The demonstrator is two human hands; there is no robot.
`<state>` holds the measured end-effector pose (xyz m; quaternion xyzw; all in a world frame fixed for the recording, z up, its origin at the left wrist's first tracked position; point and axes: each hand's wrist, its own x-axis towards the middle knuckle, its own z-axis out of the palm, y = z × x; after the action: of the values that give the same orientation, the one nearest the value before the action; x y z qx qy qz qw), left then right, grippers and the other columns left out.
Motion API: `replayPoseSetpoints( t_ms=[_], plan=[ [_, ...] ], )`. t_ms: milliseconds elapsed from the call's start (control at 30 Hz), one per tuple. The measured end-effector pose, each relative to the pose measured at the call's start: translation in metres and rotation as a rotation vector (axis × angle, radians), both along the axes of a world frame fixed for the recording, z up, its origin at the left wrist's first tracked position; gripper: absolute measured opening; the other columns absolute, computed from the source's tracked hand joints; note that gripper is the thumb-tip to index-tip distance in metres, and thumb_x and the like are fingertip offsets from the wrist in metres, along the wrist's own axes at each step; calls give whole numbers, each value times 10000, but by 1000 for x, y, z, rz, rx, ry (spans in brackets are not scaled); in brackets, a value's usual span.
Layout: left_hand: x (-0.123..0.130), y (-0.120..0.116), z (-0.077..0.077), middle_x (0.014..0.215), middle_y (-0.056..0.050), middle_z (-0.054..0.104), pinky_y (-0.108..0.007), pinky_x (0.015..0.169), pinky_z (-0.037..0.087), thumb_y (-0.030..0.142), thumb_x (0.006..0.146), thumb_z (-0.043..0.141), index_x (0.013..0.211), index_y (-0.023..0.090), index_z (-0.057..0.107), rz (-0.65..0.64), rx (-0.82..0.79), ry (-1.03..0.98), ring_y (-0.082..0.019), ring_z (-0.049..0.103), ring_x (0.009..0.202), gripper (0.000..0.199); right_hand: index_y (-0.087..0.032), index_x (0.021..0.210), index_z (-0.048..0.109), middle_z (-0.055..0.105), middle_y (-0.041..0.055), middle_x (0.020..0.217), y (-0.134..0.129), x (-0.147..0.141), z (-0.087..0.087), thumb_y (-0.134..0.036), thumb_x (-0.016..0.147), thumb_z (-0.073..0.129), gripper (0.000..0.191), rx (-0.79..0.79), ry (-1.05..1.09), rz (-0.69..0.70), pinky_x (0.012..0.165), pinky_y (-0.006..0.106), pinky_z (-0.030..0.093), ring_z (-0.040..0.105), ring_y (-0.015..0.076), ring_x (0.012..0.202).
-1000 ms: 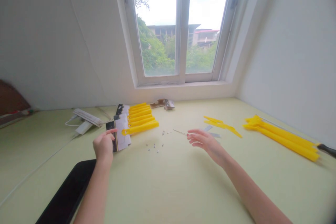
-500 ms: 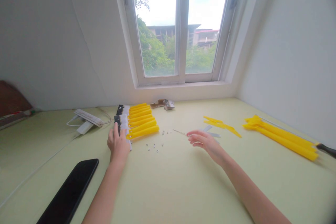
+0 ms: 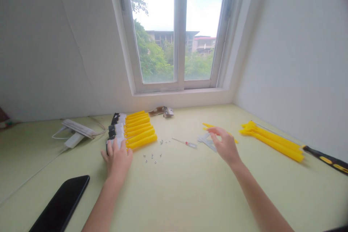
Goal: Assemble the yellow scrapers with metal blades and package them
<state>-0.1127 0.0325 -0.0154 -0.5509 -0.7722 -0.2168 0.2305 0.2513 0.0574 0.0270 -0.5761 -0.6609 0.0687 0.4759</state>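
Note:
My left hand [image 3: 118,158] rests with spread fingers on the near end of a row of long yellow pieces [image 3: 141,140] with black-and-white ends [image 3: 116,130]. It covers the closest of those ends. My right hand [image 3: 225,148] hovers over thin yellow blade-like pieces [image 3: 207,125] and flat grey strips [image 3: 206,142]. Its fingers are bent and apart, and nothing shows between them. Left of it lies a small screwdriver [image 3: 190,144] with a clear handle and thin shaft. Several tiny metal screws or nuts [image 3: 152,156] are scattered between my hands.
A black phone [image 3: 61,203] lies at the near left. Behind it are a white power strip [image 3: 78,129] and cables. Crumpled packaging [image 3: 168,112] sits below the window. At right, yellow tubes [image 3: 280,143] lie beside a rod with a black-and-yellow handle [image 3: 326,158].
My right hand has moved right, away from the screwdriver, whose handle now shows on the table. My left hand has shifted slightly along the row's near end. The camera has turned a little right.

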Motion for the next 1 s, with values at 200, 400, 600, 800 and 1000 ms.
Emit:
replayPoseSetpoints(
  t_ms=[200,400,600,800,1000],
  plan=[
    [24,3,6,1233,-113,442,-453,998,279,197,783,417,1014,159,566,-521,104,-61,-257,308,1219,278,-137,900,628,637,121,942,8,82,-9,-185,758,402,271,-132,-568,-286,797,377,392,553,252,902],
    [62,-9,7,1208,-78,464,-423,1008,298,107,796,378,1066,193,510,-863,79,-160,-198,349,1197,313,-91,925,621,569,246,912,14,173,-30,-244,746,445,294,-454,-573,-724,628,437,341,529,364,888],
    [77,-16,5,1181,-62,493,-420,995,320,48,782,363,1014,212,515,-1024,-1,-196,-184,364,1187,323,-173,781,646,581,210,888,14,225,-55,-324,739,493,220,-463,-647,-651,655,459,321,530,359,887],
    [79,-16,4,1145,-63,519,-405,994,316,52,785,363,982,203,531,-1057,-41,-261,-176,388,1162,299,-177,750,618,639,141,864,23,201,-39,-356,700,500,221,-471,-482,-369,674,384,406,581,290,806],
    [84,-23,10,1160,-63,535,-403,993,300,186,821,406,1110,225,506,-1059,-85,-555,-188,428,1135,308,-205,801,519,629,57,819,-6,75,17,-388,715,494,204,-270,-326,-51,631,297,410,579,202,711]
  ],
)
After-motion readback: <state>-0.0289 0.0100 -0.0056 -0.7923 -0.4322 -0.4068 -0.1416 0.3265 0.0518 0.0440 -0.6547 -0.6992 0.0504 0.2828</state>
